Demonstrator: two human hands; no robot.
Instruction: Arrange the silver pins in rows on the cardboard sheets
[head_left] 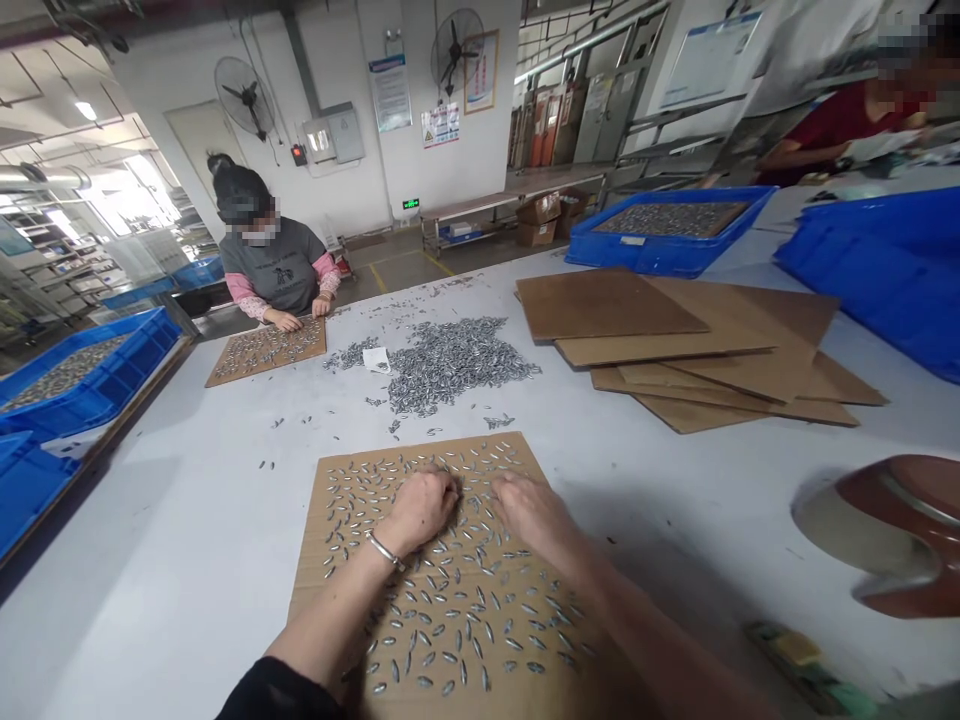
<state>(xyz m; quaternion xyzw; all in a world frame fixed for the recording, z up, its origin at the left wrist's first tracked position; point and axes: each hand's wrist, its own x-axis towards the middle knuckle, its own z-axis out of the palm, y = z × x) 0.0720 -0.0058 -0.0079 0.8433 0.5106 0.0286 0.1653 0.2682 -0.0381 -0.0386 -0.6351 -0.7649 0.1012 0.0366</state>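
A sheet of brown cardboard (309,575) lies in front of me, scattered with small grey spindle-shaped metal pieces (480,600). Over its upper half, my left hand (421,505) has its fingers curled down onto the board, and a metal bangle circles that wrist. Close by on the right, my right hand (525,508) is also bent inward, thumb and fingers together. Whatever either hand pinches is hidden behind the fingers. Beyond the board's far edge lies a loose heap of the same pieces (457,360), with a small white scrap (376,360) at its left side.
Cardboard sheets (607,305) are stacked at the right, behind a reddish-brown glossy object (900,530). Blue trays (645,255) stand at the back right, others (97,385) at the left. Across the table, a person (277,265) handles pieces on another board (262,350).
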